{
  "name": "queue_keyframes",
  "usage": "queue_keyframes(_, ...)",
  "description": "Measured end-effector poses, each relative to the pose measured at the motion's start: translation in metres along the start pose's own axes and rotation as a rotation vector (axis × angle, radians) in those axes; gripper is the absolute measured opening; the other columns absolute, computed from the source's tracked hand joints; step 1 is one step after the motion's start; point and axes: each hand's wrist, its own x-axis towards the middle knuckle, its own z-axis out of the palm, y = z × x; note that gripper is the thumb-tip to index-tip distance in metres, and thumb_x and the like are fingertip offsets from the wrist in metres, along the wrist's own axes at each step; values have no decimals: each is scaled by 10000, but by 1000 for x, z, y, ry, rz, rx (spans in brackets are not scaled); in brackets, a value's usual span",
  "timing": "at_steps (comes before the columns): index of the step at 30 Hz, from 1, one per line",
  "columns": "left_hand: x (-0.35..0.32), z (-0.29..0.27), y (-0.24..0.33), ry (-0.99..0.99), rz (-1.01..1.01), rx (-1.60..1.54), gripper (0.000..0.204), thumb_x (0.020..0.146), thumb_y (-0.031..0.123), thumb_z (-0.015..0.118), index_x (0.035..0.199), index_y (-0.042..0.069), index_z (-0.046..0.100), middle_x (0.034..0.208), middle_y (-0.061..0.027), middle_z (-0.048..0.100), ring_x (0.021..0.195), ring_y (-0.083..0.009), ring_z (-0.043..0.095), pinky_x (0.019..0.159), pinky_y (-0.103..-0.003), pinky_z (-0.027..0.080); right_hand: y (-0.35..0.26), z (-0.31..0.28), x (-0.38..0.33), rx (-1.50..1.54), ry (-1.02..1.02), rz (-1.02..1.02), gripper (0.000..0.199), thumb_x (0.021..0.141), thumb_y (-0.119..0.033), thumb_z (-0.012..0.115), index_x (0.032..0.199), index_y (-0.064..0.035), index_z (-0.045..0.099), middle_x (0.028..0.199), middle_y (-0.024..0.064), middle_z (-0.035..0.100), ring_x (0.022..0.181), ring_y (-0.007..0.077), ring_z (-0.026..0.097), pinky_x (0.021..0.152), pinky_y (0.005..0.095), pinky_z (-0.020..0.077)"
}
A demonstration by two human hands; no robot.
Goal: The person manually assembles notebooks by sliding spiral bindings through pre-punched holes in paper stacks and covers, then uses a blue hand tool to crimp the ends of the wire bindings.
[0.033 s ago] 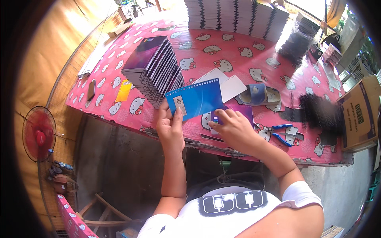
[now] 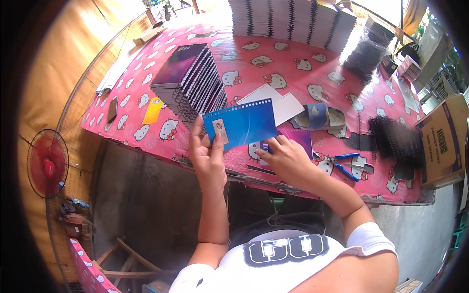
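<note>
Two hands met at the table edge (image 2: 146, 141): the left hand (image 2: 207, 158) pinched a blue cover (image 2: 242, 122) between thumb and fingers, raised beside stacked notebooks (image 2: 188, 80); the right hand (image 2: 288, 161), fingers curled, pressed a purple cover (image 2: 298, 136).

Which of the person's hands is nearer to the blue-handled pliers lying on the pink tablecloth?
Right. The right hand rests on the table just left of the blue-handled pliers; the left hand is farther left, holding the blue punched cover sheet.
</note>
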Motion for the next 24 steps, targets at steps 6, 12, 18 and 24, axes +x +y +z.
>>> queue_keyframes(6, -5, -20, 16, 75, -150, -167, 540, 914, 17, 560, 1401, 149, 368, 1099, -116, 622, 1004, -163, 611, 801, -327, 536, -10, -14, 16, -163, -139, -56, 283, 739, -104, 624, 1018, -70, 652, 931, 94, 575, 785, 222, 571, 589, 289, 502)
queue_keyframes(12, -11, -32, 10, 98, -209, -278, 516, 897, 3, 574, 1370, 142, 420, 1178, -101, 587, 1024, -172, 610, 733, -312, 540, 1, -20, 30, 73, -217, -96, 151, 740, -92, 640, 878, -49, 683, 897, 141, 610, 744, 298, 616, 660, 370, 523)
queue_keyframes(18, -15, -59, -16, -105, -502, -915, 489, 900, 1, 542, 1358, 141, 442, 1037, -109, 617, 778, -180, 596, 656, -335, 479, 24, -28, 39, 391, -289, -41, 269, 724, -99, 689, 990, -55, 698, 925, 123, 666, 838, 307, 638, 740, 401, 499)
queue_keyframes(24, -24, -62, -31, -109, -727, -1103, 229, 917, 288, 517, 1002, 76, 525, 808, -54, 462, 680, -174, 454, 690, -338, 399, 16, -24, 39, 264, -259, -89, 244, 715, -81, 677, 957, -57, 687, 905, 136, 632, 791, 304, 640, 711, 395, 506)
